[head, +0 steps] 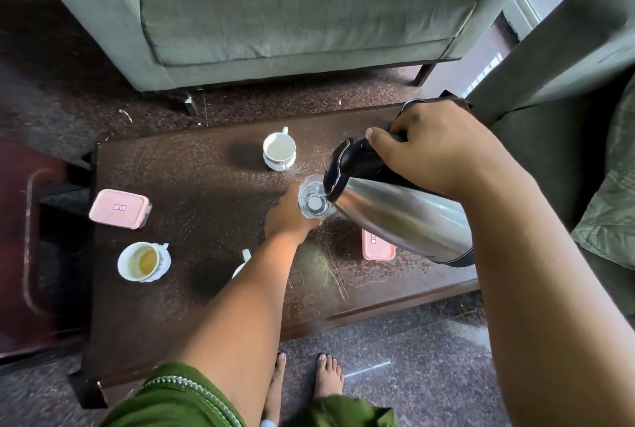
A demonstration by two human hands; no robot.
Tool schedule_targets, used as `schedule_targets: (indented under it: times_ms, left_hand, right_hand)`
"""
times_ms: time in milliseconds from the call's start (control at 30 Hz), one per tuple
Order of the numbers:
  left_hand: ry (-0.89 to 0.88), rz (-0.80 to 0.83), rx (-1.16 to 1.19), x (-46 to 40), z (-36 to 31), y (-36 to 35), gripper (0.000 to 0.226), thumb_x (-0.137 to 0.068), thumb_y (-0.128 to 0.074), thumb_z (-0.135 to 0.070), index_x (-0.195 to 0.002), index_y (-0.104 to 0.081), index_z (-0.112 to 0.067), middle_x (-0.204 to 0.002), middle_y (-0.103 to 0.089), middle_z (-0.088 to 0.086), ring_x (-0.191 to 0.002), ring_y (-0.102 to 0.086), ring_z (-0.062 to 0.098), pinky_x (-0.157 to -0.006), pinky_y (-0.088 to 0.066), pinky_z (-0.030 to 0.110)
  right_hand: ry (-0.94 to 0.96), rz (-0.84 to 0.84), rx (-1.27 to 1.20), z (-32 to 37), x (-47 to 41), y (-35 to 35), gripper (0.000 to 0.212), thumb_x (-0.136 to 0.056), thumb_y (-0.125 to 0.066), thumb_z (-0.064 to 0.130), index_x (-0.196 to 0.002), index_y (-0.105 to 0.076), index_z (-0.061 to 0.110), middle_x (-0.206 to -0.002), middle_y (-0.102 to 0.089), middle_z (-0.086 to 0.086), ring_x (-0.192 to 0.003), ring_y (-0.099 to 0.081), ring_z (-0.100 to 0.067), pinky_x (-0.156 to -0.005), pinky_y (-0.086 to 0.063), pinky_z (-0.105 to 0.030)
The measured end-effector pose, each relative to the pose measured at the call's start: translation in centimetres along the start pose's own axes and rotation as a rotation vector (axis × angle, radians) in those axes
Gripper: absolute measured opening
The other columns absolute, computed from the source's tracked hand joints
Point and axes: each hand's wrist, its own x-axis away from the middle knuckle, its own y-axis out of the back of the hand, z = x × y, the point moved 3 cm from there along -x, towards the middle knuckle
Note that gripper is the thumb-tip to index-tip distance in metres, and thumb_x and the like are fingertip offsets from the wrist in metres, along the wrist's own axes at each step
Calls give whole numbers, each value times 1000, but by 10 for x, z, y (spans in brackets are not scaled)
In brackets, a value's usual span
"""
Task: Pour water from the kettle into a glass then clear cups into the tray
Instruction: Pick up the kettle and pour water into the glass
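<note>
My right hand (443, 148) grips the black handle of a steel kettle (402, 217), tilted with its spout over a clear glass (314, 198). Water lies in the glass. My left hand (287, 217) is wrapped around the glass's left side on the dark table (192, 186). A white cup (279, 151) stands behind the glass. Another white cup (143, 261), with a yellowish rest of liquid, sits at the front left. A third cup (242, 263) is mostly hidden by my left forearm. A dark red tray (31, 241) lies to the left of the table.
A pink lidded box (119, 208) sits at the table's left side, and another pink box (377, 248) lies partly under the kettle. A grey-green sofa (292, 14) stands beyond the table, with another seat at the right. My bare feet (302, 378) stand before the table's front edge.
</note>
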Motion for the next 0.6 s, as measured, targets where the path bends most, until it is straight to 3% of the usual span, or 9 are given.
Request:
schedule_targets:
  times_ms: [600]
  left_hand:
    - [-18,12,-19,1,-2,1,63,-65,-74,-40,-122,-47,-39,-112,-68,-7,-104,-65,30,-82,-47,37]
  right_hand:
    - [-10,9,6,0,3,-6,55,-88,-46,50,-57,-51,6,-49,-44,-6,-54,-47,-21,-47,-26,-26]
